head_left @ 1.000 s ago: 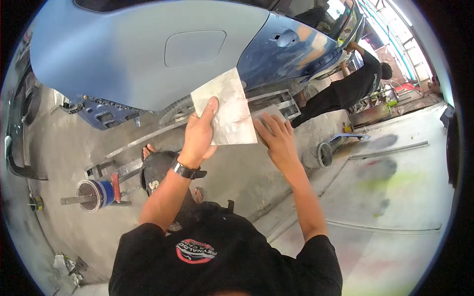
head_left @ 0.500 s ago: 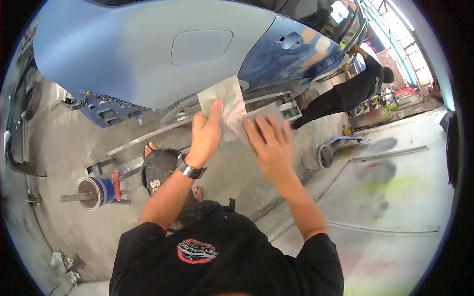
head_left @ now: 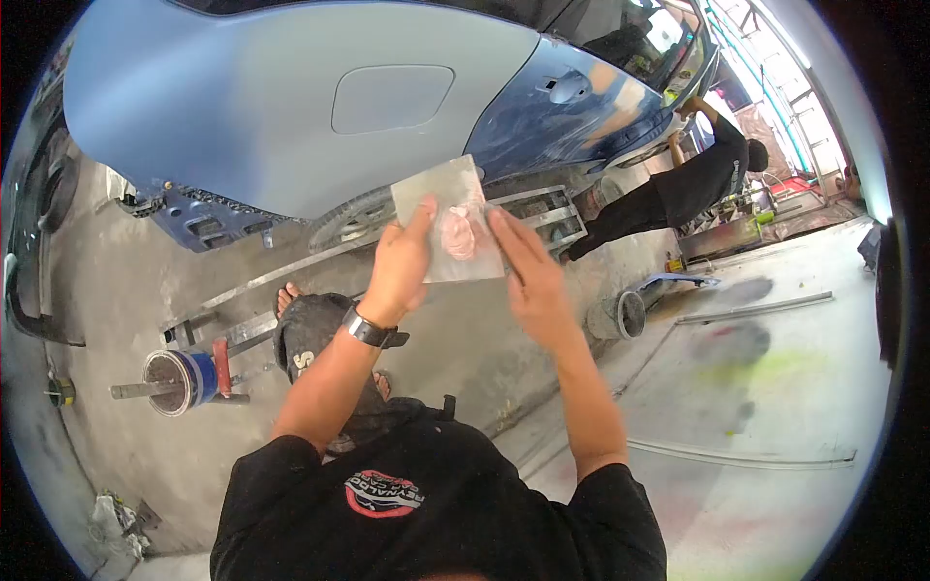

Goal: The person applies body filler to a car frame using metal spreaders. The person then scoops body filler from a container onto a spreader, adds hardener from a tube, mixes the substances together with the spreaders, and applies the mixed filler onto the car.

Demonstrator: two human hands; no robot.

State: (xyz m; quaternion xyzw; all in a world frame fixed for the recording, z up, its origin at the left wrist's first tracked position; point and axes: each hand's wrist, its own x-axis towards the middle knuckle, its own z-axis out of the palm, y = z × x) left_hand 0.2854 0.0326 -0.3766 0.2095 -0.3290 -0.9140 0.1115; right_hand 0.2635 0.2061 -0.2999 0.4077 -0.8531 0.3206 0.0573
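My left hand (head_left: 402,261) is closed on a flat, light grey plate (head_left: 431,184), with the thumb on its top face. A mound of pink paste (head_left: 459,232) lies on the middle of the plate. At the plate's right edge, my right hand (head_left: 531,266) is closed round a thin spreader, now seen nearly edge-on and mostly hidden by the fingers. Beyond both hands stands a car body (head_left: 291,107) with blue and grey patches.
A blue bucket (head_left: 199,378) with a stick stands at the lower left. A metal frame (head_left: 281,266) runs along the car. At right are a grey bucket (head_left: 620,315) and a co-worker (head_left: 702,184) bent beside the car.
The spreader has turned from face-on to nearly edge-on beside the plate. My right hand has turned with it, and more of the pink paste shows.
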